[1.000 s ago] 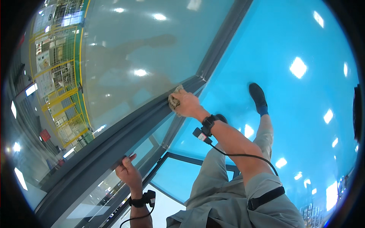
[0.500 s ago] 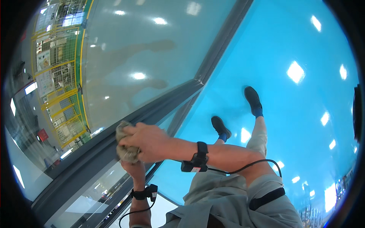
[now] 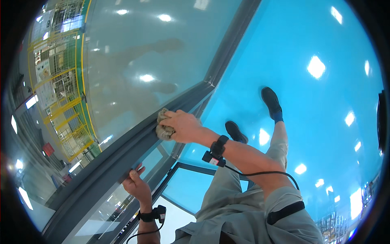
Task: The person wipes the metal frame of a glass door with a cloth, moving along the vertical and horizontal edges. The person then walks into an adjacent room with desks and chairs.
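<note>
Landmark for this report: the long, straight, dark grey metal rail (image 3: pixel 118 158) that runs obliquely past the person's front.

Right hand (image 3: pixel 185 127): grasping. The fingers are bent over a crumpled, greyish-beige cloth (image 3: pixel 163 132) and press it to the rail. The cloth is bunched, not spread; it lies on the rail, nearer the rail's far right end than the left hand is. Part of it is covered by the fingers.

Left hand (image 3: pixel 137 189): raised to the lower edge of the rail on the person's side, thumb and fingers bent. No cloth is seen in it. Whether it grips the edge or merely touches it, I cannot tell; some of the fingers are hidden.

Wrists: each carries a black strap with a small black box, the right one (image 3: pixel 214 153) and the left one (image 3: pixel 152 214) both on the person's side of the rail. A thin black cable (image 3: pixel 264 173) leads from the right box along the forearm.

Surroundings: a large, greyish, reflective panel (image 3: pixel 134 53) adjoins the rail on the side away from the person. A dark grey metal bar (image 3: pixel 231 44) meets the rail at its far right end. Glossy bright blue flooring (image 3: pixel 243 89) extends to the right of the rail; the person's black shoes (image 3: pixel 271 101) stand on it. Yellow-framed mesh fencing (image 3: pixel 61 114) is visible beyond the rail, to its left.
</note>
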A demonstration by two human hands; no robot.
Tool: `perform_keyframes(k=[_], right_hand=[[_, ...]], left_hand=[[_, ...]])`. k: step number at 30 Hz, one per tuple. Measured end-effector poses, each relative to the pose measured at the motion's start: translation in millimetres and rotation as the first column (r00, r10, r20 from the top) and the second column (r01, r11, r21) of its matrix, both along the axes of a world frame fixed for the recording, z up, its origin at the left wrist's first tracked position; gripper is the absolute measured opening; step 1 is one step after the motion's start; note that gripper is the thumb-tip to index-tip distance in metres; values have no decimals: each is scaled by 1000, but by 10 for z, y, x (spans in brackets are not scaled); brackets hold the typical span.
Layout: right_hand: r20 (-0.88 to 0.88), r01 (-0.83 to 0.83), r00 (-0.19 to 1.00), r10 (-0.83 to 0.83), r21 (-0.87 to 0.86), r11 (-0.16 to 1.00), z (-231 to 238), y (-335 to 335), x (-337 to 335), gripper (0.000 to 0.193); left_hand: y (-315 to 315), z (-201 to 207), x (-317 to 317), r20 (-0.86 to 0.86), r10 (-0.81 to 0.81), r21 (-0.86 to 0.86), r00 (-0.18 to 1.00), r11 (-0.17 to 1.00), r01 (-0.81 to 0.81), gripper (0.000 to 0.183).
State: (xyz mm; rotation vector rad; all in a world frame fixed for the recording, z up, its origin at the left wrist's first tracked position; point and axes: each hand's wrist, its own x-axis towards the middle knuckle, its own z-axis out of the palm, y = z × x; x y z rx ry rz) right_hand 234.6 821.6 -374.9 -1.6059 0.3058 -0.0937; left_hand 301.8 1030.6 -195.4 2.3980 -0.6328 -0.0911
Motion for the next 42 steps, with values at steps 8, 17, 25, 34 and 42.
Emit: perform_keyframes(k=[8,17,25,34,42], right_hand=[[-377,123,917,-131,-47,991,-1106,74,200,42],[-242,264,943,-228,130,956,-499,173,190,46],[90,135,985,-145,108,985,624,128,71,52],[437,-34,899,16,33,999,1456,89,34,59],[660,-148,749,49,95,984,2435,-33,83,65]], left_hand=[[63,-247,40,20,5,-35,1000,999,-4,28],[73,-318,14,-40,-24,-66,999,998,21,29],[94,-495,10,-113,105,51,988,994,-100,25],[-47,-683,-130,-77,26,-122,997,992,-35,31],[-71,-187,-300,114,34,23,993,999,-36,32]])
